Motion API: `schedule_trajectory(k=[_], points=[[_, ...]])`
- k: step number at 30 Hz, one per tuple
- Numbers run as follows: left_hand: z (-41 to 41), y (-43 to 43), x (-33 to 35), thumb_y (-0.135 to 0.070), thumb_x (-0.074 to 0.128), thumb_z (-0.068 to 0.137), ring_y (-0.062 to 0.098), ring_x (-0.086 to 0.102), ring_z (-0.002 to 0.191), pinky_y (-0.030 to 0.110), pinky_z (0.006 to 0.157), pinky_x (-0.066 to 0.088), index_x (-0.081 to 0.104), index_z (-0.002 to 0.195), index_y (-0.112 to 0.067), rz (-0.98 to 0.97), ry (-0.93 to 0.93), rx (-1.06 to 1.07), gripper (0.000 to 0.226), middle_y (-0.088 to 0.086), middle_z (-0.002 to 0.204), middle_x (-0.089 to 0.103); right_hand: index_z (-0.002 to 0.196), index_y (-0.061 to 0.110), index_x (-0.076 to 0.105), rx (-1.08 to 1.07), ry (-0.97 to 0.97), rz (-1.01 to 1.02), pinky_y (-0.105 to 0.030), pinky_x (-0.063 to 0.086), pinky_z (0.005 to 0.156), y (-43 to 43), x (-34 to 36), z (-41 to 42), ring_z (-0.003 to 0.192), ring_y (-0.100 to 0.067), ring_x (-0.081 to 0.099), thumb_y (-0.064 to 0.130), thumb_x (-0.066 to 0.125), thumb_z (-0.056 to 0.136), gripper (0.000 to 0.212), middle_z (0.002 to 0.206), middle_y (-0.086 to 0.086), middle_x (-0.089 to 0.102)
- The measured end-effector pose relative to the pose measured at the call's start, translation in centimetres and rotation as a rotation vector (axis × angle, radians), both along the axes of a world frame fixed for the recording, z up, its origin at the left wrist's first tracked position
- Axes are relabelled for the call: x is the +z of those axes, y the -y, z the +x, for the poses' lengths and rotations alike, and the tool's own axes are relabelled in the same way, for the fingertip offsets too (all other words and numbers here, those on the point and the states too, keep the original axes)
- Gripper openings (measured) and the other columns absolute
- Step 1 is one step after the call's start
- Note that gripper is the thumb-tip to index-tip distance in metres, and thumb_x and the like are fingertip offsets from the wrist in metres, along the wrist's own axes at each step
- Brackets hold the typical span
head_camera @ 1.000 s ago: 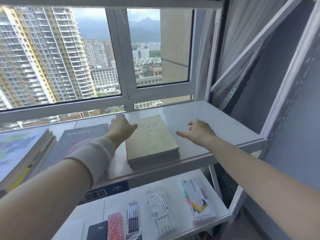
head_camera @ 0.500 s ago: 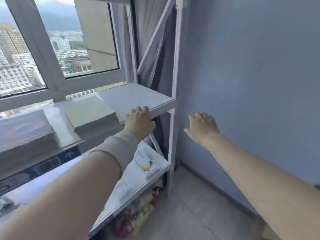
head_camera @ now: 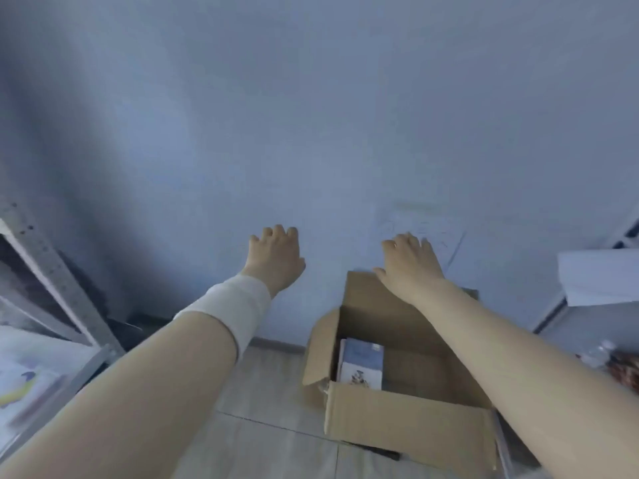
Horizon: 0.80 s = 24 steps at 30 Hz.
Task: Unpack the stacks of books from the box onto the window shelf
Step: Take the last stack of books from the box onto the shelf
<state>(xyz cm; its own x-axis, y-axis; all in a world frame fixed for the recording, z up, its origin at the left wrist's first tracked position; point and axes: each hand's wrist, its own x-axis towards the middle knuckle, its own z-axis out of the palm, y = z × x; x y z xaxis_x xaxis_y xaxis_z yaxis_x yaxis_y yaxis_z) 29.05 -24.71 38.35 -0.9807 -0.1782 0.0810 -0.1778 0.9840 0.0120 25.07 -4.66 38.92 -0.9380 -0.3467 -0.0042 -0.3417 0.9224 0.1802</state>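
Open box (head_camera: 408, 423) on the floor against the wall. Inside, at its left side, books (head_camera: 361, 363). Left hand (head_camera: 275, 259) left of box, right hand (head_camera: 409, 262) over its far flap, both empty, fingers loosely curled.

No writing can be read. The book (head_camera: 363, 361) standing in the cardboard box (head_camera: 408, 430) shows a small dark picture on its pale cover, but any lettering there is too blurred.
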Motion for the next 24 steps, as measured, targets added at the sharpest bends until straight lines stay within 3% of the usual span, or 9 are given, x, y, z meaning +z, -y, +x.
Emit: schedule_trajectory(k=[5, 13, 20, 24], points=[[-6.9, -10.5, -4.4, -0.029, 0.043, 0.096, 0.031, 0.046, 0.120, 0.038, 0.096, 0.037, 0.042, 0.132, -0.009, -0.052, 0.050, -0.187, 0.042, 0.012, 0.131, 0.049, 0.140, 0.004, 0.034, -0.159, 0.089, 0.022, -0.050, 0.016, 0.116, -10.5, -4.7, -4.7, 0.143, -0.033, 0.020, 0.039, 0.036, 0.097, 0.055, 0.148, -0.016, 0.033], [-18.5, -17.6, -13.8, -0.011, 0.041, 0.088, 0.030, 0.050, 0.111, 0.037, 0.088, 0.038, 0.048, 0.121, -0.005, -0.202, 0.201, -0.322, 0.034, 0.014, 0.121, 0.052, 0.140, 0.006, 0.034, -0.195, 0.211, 0.100, -0.050, 0.018, 0.115, -16.5, -14.8, -13.3, 0.144, -0.032, 0.020, 0.040, 0.037, 0.097, 0.055, 0.147, -0.016, 0.037], [-26.7, -18.5, -21.8, -0.022, 0.048, 0.090, 0.030, 0.049, 0.114, 0.036, 0.089, 0.038, 0.046, 0.122, -0.008, -0.067, 0.385, -0.363, 0.035, 0.012, 0.125, 0.051, 0.141, 0.007, 0.033, -0.234, 0.446, 0.108, -0.049, 0.017, 0.116, -17.6, -23.2, -19.5, 0.144, -0.031, 0.021, 0.040, 0.035, 0.098, 0.055, 0.148, -0.014, 0.037], [-29.4, -17.4, -27.7, -0.032, 0.046, 0.094, 0.030, 0.046, 0.122, 0.039, 0.097, 0.040, 0.043, 0.128, -0.008, 0.153, 0.535, -0.166, 0.042, 0.012, 0.128, 0.049, 0.141, 0.009, 0.034, -0.257, 0.547, 0.007, -0.044, 0.022, 0.115, -17.3, -29.0, -22.4, 0.141, -0.029, 0.027, 0.040, 0.035, 0.098, 0.053, 0.145, -0.011, 0.041]])
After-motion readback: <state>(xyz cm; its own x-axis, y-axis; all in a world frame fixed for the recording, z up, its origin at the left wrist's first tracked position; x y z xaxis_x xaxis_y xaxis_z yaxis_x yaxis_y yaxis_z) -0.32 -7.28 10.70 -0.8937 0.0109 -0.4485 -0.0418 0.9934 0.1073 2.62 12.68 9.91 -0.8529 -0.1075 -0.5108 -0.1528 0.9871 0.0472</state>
